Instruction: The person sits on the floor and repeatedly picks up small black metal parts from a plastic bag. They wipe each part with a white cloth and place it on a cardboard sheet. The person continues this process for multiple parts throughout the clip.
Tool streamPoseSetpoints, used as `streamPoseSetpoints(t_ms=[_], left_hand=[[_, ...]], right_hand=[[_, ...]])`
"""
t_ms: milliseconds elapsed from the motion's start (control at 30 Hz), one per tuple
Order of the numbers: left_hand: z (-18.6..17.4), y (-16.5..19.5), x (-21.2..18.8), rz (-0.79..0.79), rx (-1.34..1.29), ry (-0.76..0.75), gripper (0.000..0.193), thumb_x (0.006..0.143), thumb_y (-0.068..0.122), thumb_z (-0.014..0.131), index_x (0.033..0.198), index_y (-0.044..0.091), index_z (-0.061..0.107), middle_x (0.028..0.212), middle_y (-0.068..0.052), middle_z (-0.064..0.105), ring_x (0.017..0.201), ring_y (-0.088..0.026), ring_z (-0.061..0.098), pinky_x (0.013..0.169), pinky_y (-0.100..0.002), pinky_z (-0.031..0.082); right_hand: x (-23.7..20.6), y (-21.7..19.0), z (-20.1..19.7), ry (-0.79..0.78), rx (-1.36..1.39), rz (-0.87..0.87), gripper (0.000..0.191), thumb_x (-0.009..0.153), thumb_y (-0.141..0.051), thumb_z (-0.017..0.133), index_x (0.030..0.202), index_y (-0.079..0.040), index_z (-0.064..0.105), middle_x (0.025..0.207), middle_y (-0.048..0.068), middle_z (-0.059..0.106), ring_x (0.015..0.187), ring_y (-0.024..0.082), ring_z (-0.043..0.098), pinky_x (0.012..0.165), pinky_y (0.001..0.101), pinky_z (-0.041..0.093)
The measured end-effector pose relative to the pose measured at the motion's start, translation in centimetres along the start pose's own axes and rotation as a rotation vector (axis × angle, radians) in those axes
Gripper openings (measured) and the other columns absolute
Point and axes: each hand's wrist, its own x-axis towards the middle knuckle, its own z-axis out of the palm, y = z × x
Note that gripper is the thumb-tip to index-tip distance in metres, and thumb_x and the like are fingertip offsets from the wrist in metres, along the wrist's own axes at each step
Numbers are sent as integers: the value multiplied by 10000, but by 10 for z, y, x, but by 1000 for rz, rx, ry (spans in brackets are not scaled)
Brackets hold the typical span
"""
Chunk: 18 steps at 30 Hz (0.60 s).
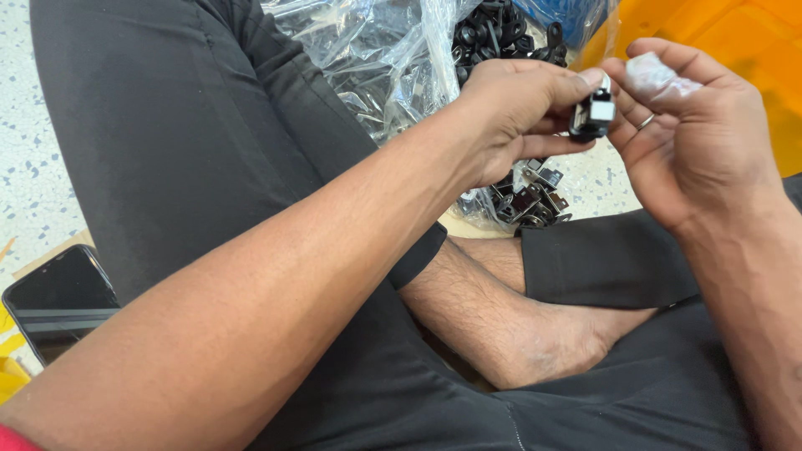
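Black boxy clip (pixel 591 115) (metal-tipped) between both hands' grip.

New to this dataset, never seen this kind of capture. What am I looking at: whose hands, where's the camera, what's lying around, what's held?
There is no machine here. A single camera worn on the person's head looks down at their own two bare hands; the person sits cross-legged on a speckled floor in black trousers.

The left hand and the right hand, which wears a ring, meet on a small black plastic part with a metal piece, pinched by fingertips of both. The right hand also seems to grip something whitish; what it is I cannot tell.

Behind the hands lies a clear plastic bag of similar black parts, with a loose pile of black-and-metal parts below the left hand. An orange bin stands top right, and a dark phone lies lower left.
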Motion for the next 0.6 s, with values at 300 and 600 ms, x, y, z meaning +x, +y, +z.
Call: streamPoseSetpoints(t_ms=[300, 600], left_hand=[[-3, -3, 3, 48, -149, -39, 263, 886, 150, 735, 1044, -59, 712, 907, -177, 740, 818, -266, 763, 775, -410, 702], [2, -3, 1, 114, -51, 39, 271, 806, 108, 813, 995, -72, 739, 892, -180, 759, 774, -254, 780, 717, -405, 727]], right_hand=[[-4, -2, 13, -36, -93, 20, 198, 1027, -18, 563, 1183, 24, 677, 970, 64, 716, 855, 128, 670, 821, 281, 580], [-2, -5, 12, -46, -95, -9, 127, 1029, 4, 577, 1099, 48, 673, 946, 94, 698, 820, 145, 685, 790, 289, 604]])
